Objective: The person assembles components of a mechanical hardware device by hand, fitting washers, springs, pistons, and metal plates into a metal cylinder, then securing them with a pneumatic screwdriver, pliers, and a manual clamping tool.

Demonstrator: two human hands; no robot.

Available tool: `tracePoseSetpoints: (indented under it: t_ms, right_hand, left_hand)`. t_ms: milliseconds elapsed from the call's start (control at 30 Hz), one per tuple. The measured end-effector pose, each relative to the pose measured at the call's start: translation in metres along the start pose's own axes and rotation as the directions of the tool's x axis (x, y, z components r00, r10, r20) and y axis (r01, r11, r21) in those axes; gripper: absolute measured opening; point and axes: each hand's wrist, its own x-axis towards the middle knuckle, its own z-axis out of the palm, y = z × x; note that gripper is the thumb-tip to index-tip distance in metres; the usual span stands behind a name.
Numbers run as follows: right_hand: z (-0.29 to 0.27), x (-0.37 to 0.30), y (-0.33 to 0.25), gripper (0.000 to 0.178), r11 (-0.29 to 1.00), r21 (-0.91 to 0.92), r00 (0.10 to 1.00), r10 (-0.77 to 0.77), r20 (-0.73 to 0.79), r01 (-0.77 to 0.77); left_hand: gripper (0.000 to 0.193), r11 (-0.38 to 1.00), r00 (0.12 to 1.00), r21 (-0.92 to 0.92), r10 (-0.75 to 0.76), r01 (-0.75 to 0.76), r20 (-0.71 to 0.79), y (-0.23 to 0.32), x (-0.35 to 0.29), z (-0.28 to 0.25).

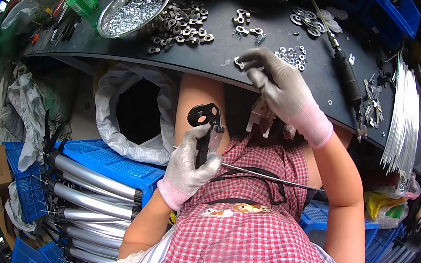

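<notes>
My left hand [191, 160], in a white glove with a pink cuff, is closed around a black bracket [203, 115] with round holes. A small metal piece [215, 140] sits against the bracket at my fingers. A long thin rod [272, 177] runs from that hand across my lap to the right. Raised at the table's near edge, my gloved right hand [281, 82] has its fingers bent and its thumb apart from them. Its fingertips are beside a small metal ring [238, 63]; whether they touch it I cannot tell.
Steel bowls of small hardware [135, 9] stand along the dark table [226, 49]. Metal fittings [186, 25], washers [294, 58] and discs [307, 18] lie loose. A black pneumatic screwdriver [347, 76] and thin rods [402, 117] are right. Left are a lined bin [107, 113] and silver tubes [94, 200].
</notes>
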Motion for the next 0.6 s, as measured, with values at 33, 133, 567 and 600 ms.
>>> tracePoseSetpoints:
  t_ms: [33,133,567,600]
  right_hand:
    - [-0.008,0.016,0.010,0.027,0.963,-0.248,0.994,-0.099,0.055,0.109]
    - [-0.017,0.048,0.043,0.028,0.710,-0.553,0.897,-0.297,0.327,0.436]
    - [-0.004,0.026,-0.027,0.018,0.991,-0.023,0.952,-0.118,0.281,0.129]
    - [-0.004,0.019,-0.039,0.018,0.984,-0.082,0.934,-0.122,0.337,0.158]
  left_hand:
    - [0.048,0.999,1.000,-0.036,-0.025,0.025,0.003,0.001,0.000,-0.002]
    - [0.047,0.996,0.996,0.024,0.088,-0.087,-0.017,-0.003,0.000,-0.012]
    - [0.048,0.695,0.793,0.424,0.601,-0.580,0.099,0.000,0.055,-0.043]
    - [0.058,0.710,0.796,0.396,0.597,-0.582,0.099,0.001,0.056,-0.039]
